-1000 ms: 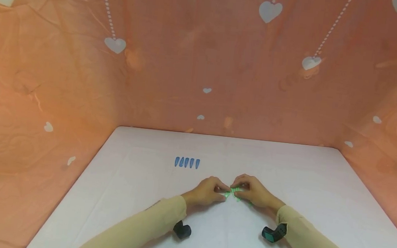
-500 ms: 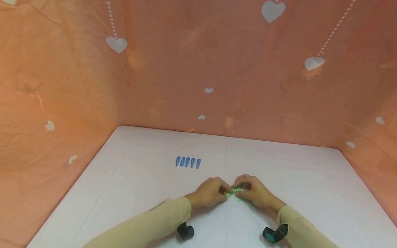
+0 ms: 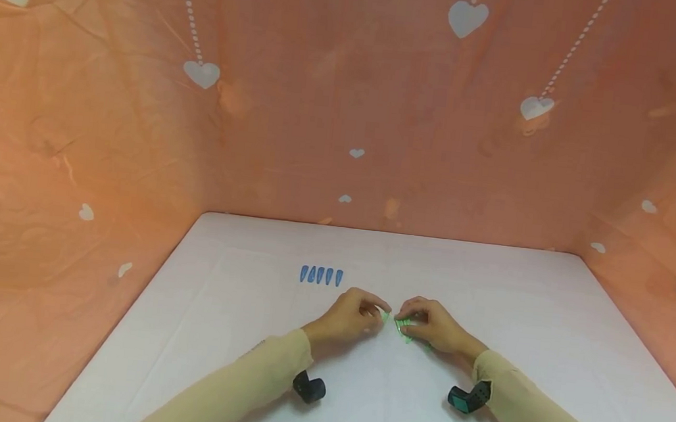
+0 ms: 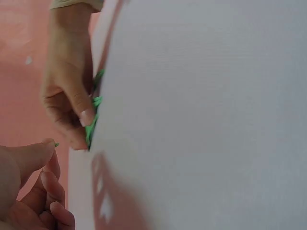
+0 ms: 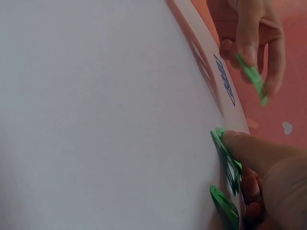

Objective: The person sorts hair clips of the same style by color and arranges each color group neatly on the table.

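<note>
My left hand (image 3: 345, 317) is raised a little and pinches one green hair clip (image 5: 255, 79) between thumb and fingers; the clip looks like a slim snap clip. Close on its right, my right hand (image 3: 438, 327) holds several green hair clips (image 5: 226, 158) bunched together at the table surface. Another green hair clip (image 5: 224, 207) lies beside the right hand's fingers in the right wrist view. Beyond the hands, several blue hair clips (image 3: 320, 275) lie side by side in a row.
The white table (image 3: 248, 250) runs back to an orange curtain (image 3: 298, 119) printed with pale hearts. A black wrist camera (image 3: 310, 388) hangs under the left sleeve, and another camera (image 3: 469, 395) under the right sleeve.
My left hand first closed in on the green hair clips by the right hand, then drew away to the left and up with one clip. The right hand has stayed in place.
</note>
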`<action>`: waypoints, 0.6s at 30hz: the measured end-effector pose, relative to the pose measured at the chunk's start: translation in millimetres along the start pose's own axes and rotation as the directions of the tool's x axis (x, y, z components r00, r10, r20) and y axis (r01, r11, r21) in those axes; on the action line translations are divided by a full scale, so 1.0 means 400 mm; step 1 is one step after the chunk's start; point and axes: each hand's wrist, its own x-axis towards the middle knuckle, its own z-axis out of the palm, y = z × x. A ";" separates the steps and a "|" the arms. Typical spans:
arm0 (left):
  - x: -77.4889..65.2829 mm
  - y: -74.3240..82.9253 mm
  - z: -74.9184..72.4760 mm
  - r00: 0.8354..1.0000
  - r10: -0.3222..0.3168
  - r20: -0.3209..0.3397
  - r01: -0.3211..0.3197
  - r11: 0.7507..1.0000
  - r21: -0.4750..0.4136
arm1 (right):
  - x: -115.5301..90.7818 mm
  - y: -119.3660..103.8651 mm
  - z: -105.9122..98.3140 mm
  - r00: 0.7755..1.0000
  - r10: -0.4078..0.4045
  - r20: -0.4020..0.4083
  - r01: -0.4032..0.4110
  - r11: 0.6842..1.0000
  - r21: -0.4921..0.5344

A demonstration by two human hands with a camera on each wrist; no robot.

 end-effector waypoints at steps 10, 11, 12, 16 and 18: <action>-0.020 -0.016 -0.024 1.000 -0.016 -0.021 0.015 0.999 -0.035 | -0.004 -0.001 -0.005 1.000 0.010 0.008 -0.010 1.000 0.006; -0.022 -0.019 -0.027 0.999 -0.022 -0.025 0.022 0.999 -0.037 | -0.004 0.000 -0.005 1.000 0.007 0.008 -0.007 1.000 0.007; -0.025 -0.021 -0.031 0.999 -0.032 -0.029 0.031 0.999 -0.038 | -0.004 0.001 -0.004 1.000 0.005 0.006 -0.005 1.000 0.003; -0.031 -0.029 -0.052 0.996 -0.080 -0.043 0.077 0.994 -0.072 | -0.003 0.003 -0.003 1.000 -0.003 0.003 0.003 1.000 -0.003; -0.034 -0.032 -0.065 0.994 -0.098 -0.058 0.091 0.990 -0.110 | -0.003 0.003 -0.003 1.000 -0.002 0.006 0.002 1.000 -0.008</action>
